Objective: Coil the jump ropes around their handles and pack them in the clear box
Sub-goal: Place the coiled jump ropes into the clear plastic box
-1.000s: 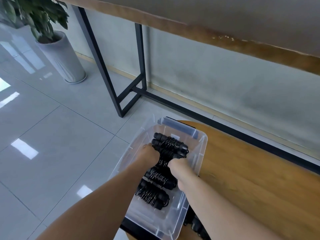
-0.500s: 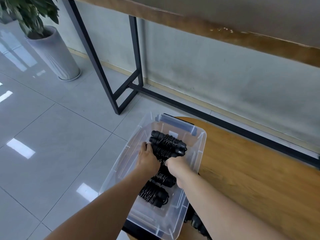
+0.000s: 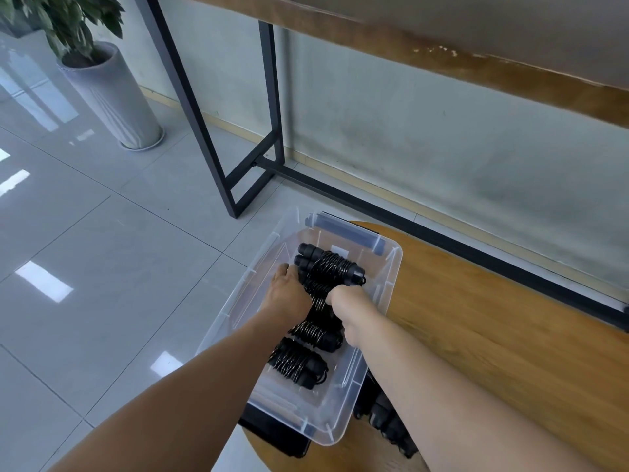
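- left hand (image 3: pixel 289 298) and right hand (image 3: pixel 352 306) grip one coiled jump rope (image 3: pixel 328 270) from either side, fingers curled; inside the clear box (image 3: pixel 388 277)
- two more coiled ropes (image 3: pixel 299 352) lie nearer, under the wrists

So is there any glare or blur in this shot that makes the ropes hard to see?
Head view: bright window glare sits on the floor tiles, away from the work; the box is clear with mild reflections; the black ropes read sharp enough, with glints on the coils; wide-angle bending shows at the table leg.

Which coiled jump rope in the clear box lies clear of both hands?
The nearest coiled rope, at the clear box's near end; the others lie beside or under the hands.
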A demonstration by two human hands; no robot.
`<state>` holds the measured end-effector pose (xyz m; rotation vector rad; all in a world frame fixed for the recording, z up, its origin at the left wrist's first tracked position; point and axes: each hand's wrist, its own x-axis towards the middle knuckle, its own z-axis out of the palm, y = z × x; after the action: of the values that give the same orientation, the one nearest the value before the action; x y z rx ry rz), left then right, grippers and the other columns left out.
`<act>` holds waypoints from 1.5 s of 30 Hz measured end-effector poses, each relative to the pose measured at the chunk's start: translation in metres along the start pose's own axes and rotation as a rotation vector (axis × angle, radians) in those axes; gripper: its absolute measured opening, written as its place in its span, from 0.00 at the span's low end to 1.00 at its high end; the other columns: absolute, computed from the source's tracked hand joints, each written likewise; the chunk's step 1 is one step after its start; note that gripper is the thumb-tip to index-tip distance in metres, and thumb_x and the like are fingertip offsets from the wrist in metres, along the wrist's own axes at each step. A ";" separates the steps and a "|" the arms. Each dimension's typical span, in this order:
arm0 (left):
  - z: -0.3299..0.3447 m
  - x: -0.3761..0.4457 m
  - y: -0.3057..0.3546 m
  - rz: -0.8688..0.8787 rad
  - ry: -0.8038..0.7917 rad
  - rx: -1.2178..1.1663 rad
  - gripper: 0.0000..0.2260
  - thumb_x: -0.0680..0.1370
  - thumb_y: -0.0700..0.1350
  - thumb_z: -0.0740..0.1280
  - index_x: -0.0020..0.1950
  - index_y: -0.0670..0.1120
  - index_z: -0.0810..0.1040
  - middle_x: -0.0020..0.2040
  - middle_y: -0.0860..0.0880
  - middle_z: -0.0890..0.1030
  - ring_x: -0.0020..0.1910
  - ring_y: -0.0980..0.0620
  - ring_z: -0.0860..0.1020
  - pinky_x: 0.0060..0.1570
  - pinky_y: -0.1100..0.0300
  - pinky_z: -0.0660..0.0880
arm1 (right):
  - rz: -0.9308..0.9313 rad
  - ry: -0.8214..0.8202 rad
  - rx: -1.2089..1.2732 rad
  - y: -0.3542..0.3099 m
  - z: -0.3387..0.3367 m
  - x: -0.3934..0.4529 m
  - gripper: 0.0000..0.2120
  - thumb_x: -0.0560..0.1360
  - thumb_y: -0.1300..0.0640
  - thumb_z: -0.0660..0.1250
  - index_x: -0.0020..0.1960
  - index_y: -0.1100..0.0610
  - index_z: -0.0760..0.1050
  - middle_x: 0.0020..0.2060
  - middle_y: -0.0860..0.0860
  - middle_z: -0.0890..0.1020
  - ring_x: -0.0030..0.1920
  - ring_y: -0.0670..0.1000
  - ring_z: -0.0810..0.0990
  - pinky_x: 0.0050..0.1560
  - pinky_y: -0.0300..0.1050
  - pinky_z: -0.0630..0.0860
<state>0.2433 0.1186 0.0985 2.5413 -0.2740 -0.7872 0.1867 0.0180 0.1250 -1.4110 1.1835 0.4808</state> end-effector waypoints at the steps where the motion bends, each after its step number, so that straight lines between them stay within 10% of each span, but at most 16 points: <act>1: -0.001 -0.001 0.001 0.011 0.030 -0.020 0.24 0.77 0.33 0.57 0.74 0.40 0.64 0.73 0.45 0.63 0.70 0.45 0.66 0.66 0.56 0.66 | -0.028 -0.004 0.021 -0.003 -0.002 -0.007 0.22 0.81 0.63 0.58 0.74 0.65 0.63 0.65 0.60 0.73 0.66 0.60 0.72 0.67 0.52 0.69; 5: -0.008 -0.010 0.018 0.043 0.126 -0.122 0.20 0.81 0.37 0.55 0.74 0.43 0.67 0.72 0.44 0.67 0.67 0.44 0.72 0.63 0.57 0.69 | -0.104 0.016 0.041 -0.012 -0.019 -0.027 0.23 0.79 0.62 0.63 0.73 0.62 0.65 0.56 0.57 0.74 0.56 0.57 0.74 0.60 0.52 0.71; 9: -0.009 -0.021 0.042 0.100 0.199 -0.165 0.19 0.81 0.39 0.56 0.71 0.45 0.72 0.67 0.44 0.74 0.62 0.44 0.75 0.58 0.57 0.70 | -0.202 0.008 0.159 -0.016 -0.046 -0.041 0.24 0.79 0.61 0.65 0.74 0.60 0.65 0.66 0.56 0.72 0.64 0.56 0.72 0.65 0.50 0.70; 12: 0.001 -0.032 0.059 0.125 0.210 -0.192 0.16 0.80 0.40 0.57 0.65 0.44 0.75 0.62 0.43 0.78 0.57 0.42 0.77 0.54 0.55 0.72 | -0.264 0.055 0.178 -0.010 -0.073 -0.046 0.24 0.78 0.58 0.66 0.73 0.58 0.67 0.52 0.51 0.76 0.55 0.53 0.74 0.58 0.49 0.71; 16: 0.017 -0.059 0.092 0.172 0.212 -0.261 0.14 0.81 0.41 0.58 0.64 0.45 0.77 0.56 0.49 0.80 0.55 0.47 0.78 0.50 0.62 0.69 | -0.357 0.094 0.262 0.005 -0.119 -0.055 0.02 0.77 0.59 0.67 0.50 0.54 0.76 0.49 0.52 0.80 0.53 0.53 0.79 0.60 0.50 0.77; 20: 0.043 -0.085 0.127 0.279 0.185 -0.320 0.13 0.82 0.43 0.60 0.65 0.46 0.77 0.60 0.48 0.81 0.53 0.51 0.78 0.49 0.63 0.70 | -0.361 0.113 0.377 0.032 -0.164 -0.065 0.05 0.78 0.61 0.66 0.53 0.61 0.78 0.50 0.56 0.84 0.50 0.52 0.84 0.42 0.41 0.80; 25: 0.096 -0.116 0.149 0.290 0.105 -0.329 0.09 0.82 0.44 0.60 0.57 0.47 0.80 0.49 0.49 0.82 0.40 0.51 0.76 0.31 0.65 0.66 | -0.322 0.074 0.301 0.074 -0.201 -0.065 0.05 0.79 0.60 0.66 0.50 0.60 0.79 0.40 0.53 0.84 0.41 0.50 0.82 0.39 0.41 0.78; 40: 0.288 -0.215 0.162 -0.338 0.091 -0.669 0.08 0.81 0.45 0.61 0.51 0.46 0.80 0.38 0.50 0.81 0.33 0.53 0.76 0.33 0.62 0.72 | -0.206 -0.075 -0.056 0.218 -0.304 -0.001 0.07 0.79 0.61 0.64 0.51 0.62 0.79 0.39 0.52 0.82 0.36 0.47 0.80 0.33 0.36 0.76; 45: 0.335 -0.244 0.153 -0.539 0.103 -0.734 0.10 0.82 0.42 0.60 0.60 0.43 0.77 0.53 0.44 0.81 0.47 0.45 0.79 0.45 0.56 0.75 | -0.195 -0.067 -0.247 0.244 -0.310 0.021 0.12 0.78 0.63 0.60 0.54 0.70 0.78 0.40 0.55 0.78 0.40 0.53 0.74 0.39 0.46 0.73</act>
<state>-0.1563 -0.0625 0.0462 1.9326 0.6484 -0.7521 -0.1171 -0.2259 0.0619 -1.6905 0.9446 0.5458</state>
